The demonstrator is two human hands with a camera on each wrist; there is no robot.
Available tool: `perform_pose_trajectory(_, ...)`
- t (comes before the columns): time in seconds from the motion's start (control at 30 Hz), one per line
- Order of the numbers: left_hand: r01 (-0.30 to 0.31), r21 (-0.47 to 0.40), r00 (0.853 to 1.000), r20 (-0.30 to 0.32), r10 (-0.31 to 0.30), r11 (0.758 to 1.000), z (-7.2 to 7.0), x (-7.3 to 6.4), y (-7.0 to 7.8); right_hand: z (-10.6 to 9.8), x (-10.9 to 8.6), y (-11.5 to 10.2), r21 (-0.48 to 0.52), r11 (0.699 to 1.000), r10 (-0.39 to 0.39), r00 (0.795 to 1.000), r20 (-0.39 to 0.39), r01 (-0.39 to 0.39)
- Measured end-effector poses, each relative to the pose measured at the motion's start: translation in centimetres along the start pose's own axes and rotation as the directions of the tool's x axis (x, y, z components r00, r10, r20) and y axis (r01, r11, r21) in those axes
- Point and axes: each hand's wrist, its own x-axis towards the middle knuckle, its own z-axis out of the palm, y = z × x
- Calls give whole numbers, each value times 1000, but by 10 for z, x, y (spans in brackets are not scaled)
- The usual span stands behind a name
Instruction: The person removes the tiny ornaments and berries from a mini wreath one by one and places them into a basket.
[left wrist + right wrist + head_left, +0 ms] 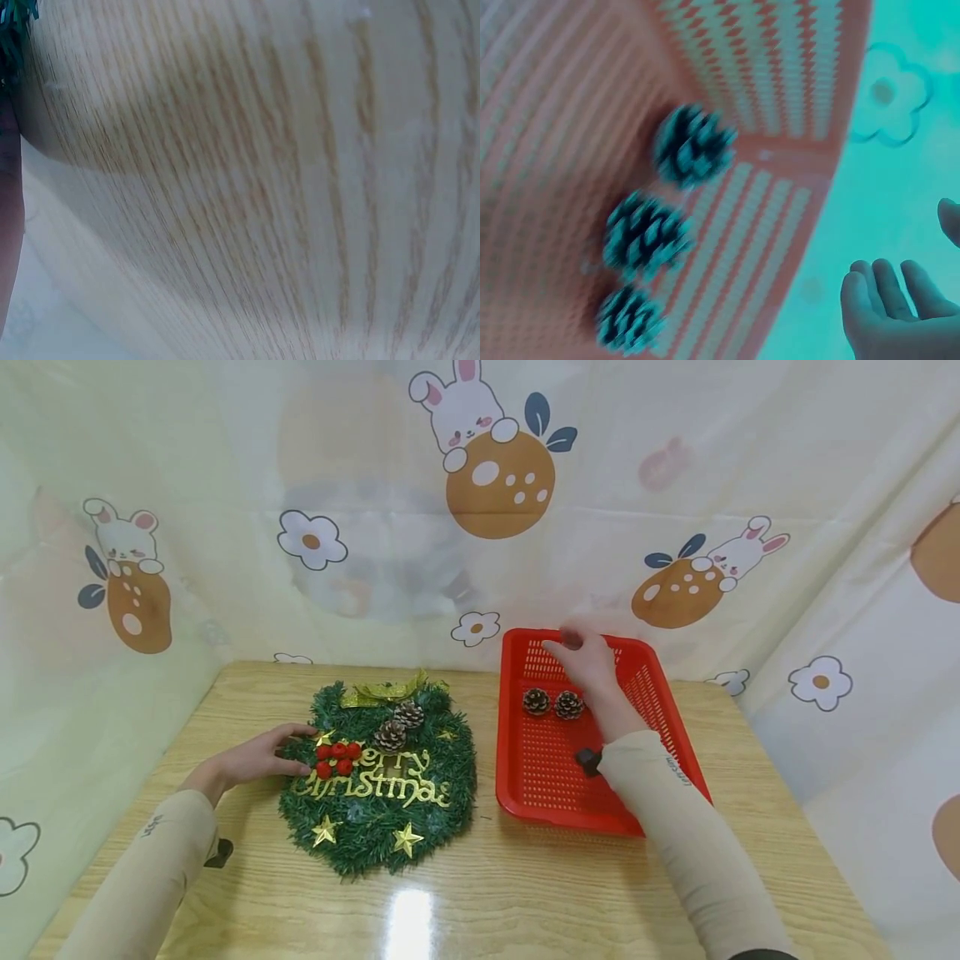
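Beige cloth sleeves cross a glossy wood-grained table. Loosely spread, the left hand touches the left edge of a round, bristly green wreath bearing gold lettering, stars, red berries and scaly pine cones. Beside it, a slotted red plastic basket holds three more cones; above hangs the right hand, fingers gently curved, holding nothing, before a printed curtain.

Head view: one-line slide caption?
Left hand at the left edge of a "Merry Christmas" wreath; right hand over a red basket containing pine cones.
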Motion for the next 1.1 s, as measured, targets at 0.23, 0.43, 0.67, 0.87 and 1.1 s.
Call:
perform_pose_trajectory(0.23,-2,-2,1000,-1,2,1000,0,1,0,20,-15,-28,74,997,-40,999,30,38)
perform_pose_trajectory(0.43,-3,-6,1000,0,3,1000,0,1,0,37,-27,-42,85,991,-105,993,62,99)
perform_pose_trajectory(0.67,-2,-15,1000,1,2,1000,-1,0,0,57,-41,-52,108,984,-156,982,106,145)
perform_pose_trajectory(0.87,-6,-7,1000,-2,6,1000,-1,0,1,74,-53,-57,157,975,-182,972,148,158)
perform_pose_trajectory(1.1,-17,1,1000,-1,17,1000,0,0,0,92,-72,-63,161,968,-222,956,193,193)
